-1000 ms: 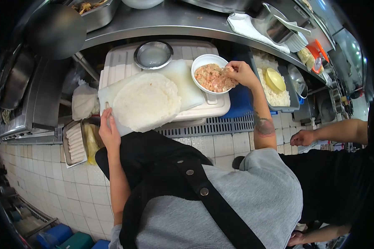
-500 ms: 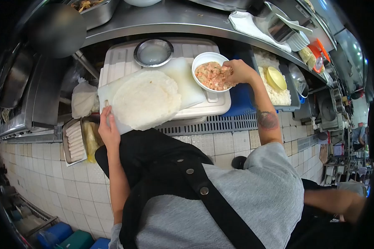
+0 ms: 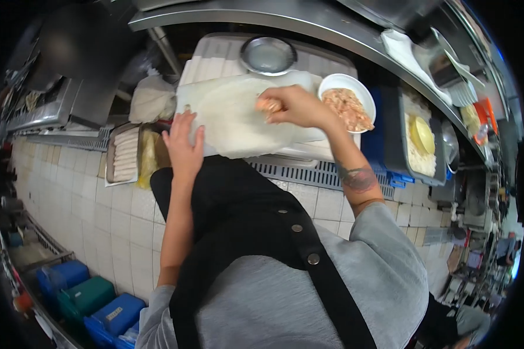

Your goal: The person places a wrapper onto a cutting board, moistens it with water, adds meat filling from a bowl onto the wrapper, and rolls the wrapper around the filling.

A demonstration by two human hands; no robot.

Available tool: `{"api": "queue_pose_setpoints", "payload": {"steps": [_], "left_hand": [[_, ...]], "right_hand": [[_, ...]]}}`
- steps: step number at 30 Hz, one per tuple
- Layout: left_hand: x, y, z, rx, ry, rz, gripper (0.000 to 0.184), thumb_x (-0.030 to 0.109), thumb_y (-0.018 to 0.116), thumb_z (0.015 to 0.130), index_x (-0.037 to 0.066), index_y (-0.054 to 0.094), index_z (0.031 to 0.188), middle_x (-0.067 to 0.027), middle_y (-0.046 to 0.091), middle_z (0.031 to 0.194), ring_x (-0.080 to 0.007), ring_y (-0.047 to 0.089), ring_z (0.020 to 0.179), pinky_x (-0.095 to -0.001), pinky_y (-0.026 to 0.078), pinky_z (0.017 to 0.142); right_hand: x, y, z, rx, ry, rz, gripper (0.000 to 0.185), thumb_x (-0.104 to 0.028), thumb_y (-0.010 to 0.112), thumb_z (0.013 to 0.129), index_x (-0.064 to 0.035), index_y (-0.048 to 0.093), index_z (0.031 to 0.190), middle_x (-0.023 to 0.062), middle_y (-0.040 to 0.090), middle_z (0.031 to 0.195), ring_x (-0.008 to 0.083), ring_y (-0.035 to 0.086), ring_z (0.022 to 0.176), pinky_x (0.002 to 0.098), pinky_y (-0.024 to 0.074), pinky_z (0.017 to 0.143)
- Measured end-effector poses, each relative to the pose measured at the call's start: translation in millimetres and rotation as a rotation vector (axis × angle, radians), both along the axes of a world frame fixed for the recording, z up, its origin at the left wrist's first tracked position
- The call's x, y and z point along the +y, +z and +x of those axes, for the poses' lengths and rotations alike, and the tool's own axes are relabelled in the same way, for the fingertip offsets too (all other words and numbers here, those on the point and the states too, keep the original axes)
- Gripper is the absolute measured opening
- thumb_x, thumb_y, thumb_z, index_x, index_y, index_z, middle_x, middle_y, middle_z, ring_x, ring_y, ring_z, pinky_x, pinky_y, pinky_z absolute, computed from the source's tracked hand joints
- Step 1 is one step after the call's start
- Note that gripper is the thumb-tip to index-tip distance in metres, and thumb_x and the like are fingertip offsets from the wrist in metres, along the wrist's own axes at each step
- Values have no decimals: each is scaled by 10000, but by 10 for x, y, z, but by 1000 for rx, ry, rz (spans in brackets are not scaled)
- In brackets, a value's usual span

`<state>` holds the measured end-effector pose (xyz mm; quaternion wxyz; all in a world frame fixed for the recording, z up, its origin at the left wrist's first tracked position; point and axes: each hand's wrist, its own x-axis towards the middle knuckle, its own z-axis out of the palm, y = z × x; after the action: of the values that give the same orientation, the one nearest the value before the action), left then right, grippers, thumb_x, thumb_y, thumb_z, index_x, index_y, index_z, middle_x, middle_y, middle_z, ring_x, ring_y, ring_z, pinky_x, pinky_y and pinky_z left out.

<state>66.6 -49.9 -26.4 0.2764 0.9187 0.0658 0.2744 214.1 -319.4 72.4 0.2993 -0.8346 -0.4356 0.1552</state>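
Observation:
A thin, round whitish sheet (image 3: 230,119), perhaps a stack, lies on a white cutting board (image 3: 193,92). Just above the sheet, my right hand (image 3: 300,106) is closed around a lump of pinkish minced filling (image 3: 269,106). More of this filling sits in a white bowl (image 3: 365,96) to the right, beneath my right wrist. My left hand (image 3: 184,139) rests at the board's near left edge, fingers extended and thumb apart. Behind the board stands a small metal bowl (image 3: 268,56) with cloudy liquid.
A lidded white tub (image 3: 215,52) supports the board. On the left, a metal tray (image 3: 109,160) holds several pale rolls beside a yellow bag (image 3: 148,154). On the right, a grey bin (image 3: 399,128) contains white shreds and a yellow bowl (image 3: 422,135). A steel shelf (image 3: 308,22) runs behind.
My right hand has come out of the white bowl and moved left over the sheet with a lump of filling. The camera view has shifted, and the left hand stays by the board's edge.

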Motion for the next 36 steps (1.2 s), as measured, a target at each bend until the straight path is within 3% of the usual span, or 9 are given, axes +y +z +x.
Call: {"api": "queue_pose_setpoints", "payload": {"steps": [6, 7, 10, 15, 18, 22, 25, 31, 36], "left_hand": [[-313, 205, 105, -81, -356, -206, 336, 43, 719, 829, 30, 664, 1160, -132, 665, 1218, -312, 615, 1157, -390, 469, 975], [-344, 199, 136, -72, -393, -250, 321, 20, 719, 822, 22, 675, 1140, -134, 675, 1195, -307, 634, 1122, -359, 494, 945], [-375, 163, 203, 24, -418, -358, 260, -28, 711, 810, 5, 715, 1067, -146, 706, 1120, -283, 676, 1060, -344, 527, 904], [-398, 96, 196, -7, -439, -205, 171, -37, 755, 758, -7, 740, 926, -118, 712, 1006, -260, 687, 959, -334, 545, 846], [-391, 72, 171, -2, -421, -233, 240, -14, 787, 728, 3, 739, 963, -114, 702, 1021, -265, 680, 954, -341, 540, 861], [-403, 244, 207, -84, -372, -287, 428, 16, 825, 668, 22, 710, 1080, -131, 681, 1063, -295, 664, 989, -367, 531, 872], [-327, 224, 312, -3, -486, -241, 549, 33, 833, 651, 31, 679, 1178, -152, 678, 1064, -310, 662, 1002, -364, 524, 895], [-311, 181, 378, 238, -471, -158, 353, 9, 785, 703, 10, 715, 1049, -132, 702, 1028, -284, 673, 912, -363, 535, 840], [-410, 100, 183, 142, -351, -191, 287, -26, 760, 725, 6, 721, 1008, -134, 707, 991, -281, 680, 871, -358, 545, 787]], "right_hand": [[451, -494, -144, 108, -89, 106, 352, -111, 786, 752, -42, 729, 1093, 151, 737, 975, 257, 716, 835, 349, 563, 781], [445, -469, -236, 133, -189, 163, 211, -128, 766, 764, -35, 758, 953, 150, 732, 976, 256, 714, 831, 341, 553, 749], [435, -645, -443, -80, -203, 352, 193, -123, 754, 785, -46, 756, 961, 124, 733, 935, 262, 704, 826, 345, 553, 742], [466, -942, -678, -414, -248, 471, 173, -90, 757, 775, -45, 751, 941, 71, 714, 969, 257, 664, 903, 374, 531, 821], [458, -966, -695, -400, -289, 432, 160, -74, 758, 770, -35, 746, 924, 72, 698, 950, 266, 644, 938, 381, 511, 841], [422, -887, -648, -130, -351, 360, 276, -115, 776, 756, -40, 728, 1017, 95, 645, 1040, 300, 602, 1006, 391, 491, 867], [406, -850, -525, -63, -299, 341, 378, -172, 787, 751, -52, 706, 1100, 117, 606, 1112, 321, 584, 1029, 406, 476, 898], [447, -831, -525, -236, -196, 255, 341, -190, 768, 767, -64, 718, 1080, 104, 620, 1064, 308, 596, 1005, 414, 459, 902], [446, -934, -626, -262, -229, 281, 202, -129, 726, 775, -60, 736, 964, 79, 645, 972, 291, 613, 963, 418, 462, 874]]}}
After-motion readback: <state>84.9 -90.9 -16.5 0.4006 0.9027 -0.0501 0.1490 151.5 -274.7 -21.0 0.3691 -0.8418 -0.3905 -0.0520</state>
